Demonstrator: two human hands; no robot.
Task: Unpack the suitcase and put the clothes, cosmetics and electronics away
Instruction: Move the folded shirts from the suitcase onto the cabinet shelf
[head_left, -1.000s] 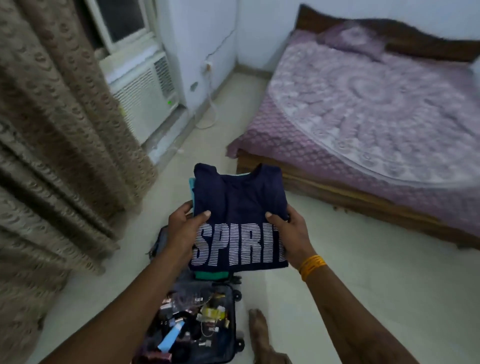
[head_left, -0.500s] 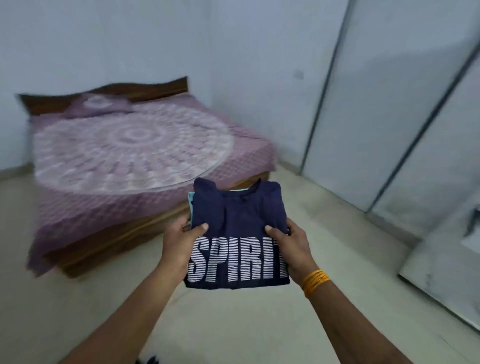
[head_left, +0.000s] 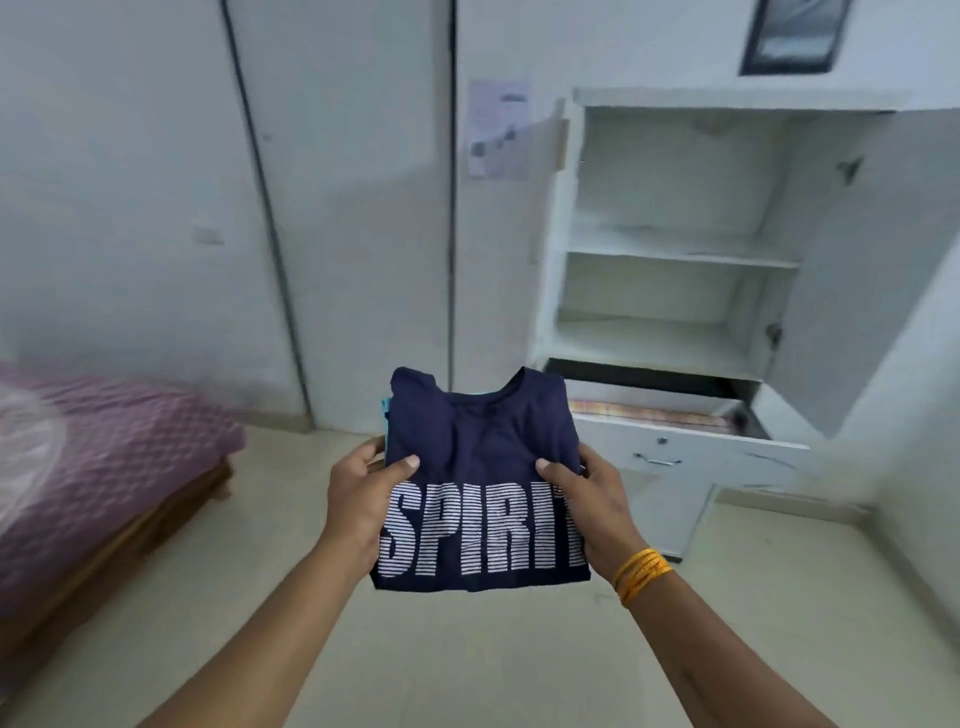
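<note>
A folded navy T-shirt (head_left: 480, 457) with white "SPIRIT" lettering tops a small stack of folded clothes held in front of me; a light blue edge (head_left: 386, 410) peeks out beneath it at the left. My left hand (head_left: 358, 493) grips the stack's left side with the thumb on top. My right hand (head_left: 597, 499) grips the right side the same way, orange threads around its wrist. Ahead to the right stands a white cupboard (head_left: 675, 249) with open doors and bare shelves. The suitcase is out of view.
Below the shelves a white drawer (head_left: 691, 452) is pulled out, with a patterned lining visible inside. The cupboard's right door (head_left: 878, 270) swings toward me. A bed with a purple cover (head_left: 104, 441) stands at the left. Closed white wardrobe doors (head_left: 337, 208) fill the back wall.
My view has swung right, from the suitcase and window past the bed to the open cupboard. Both hands keep the same grip on the stack of clothes.
</note>
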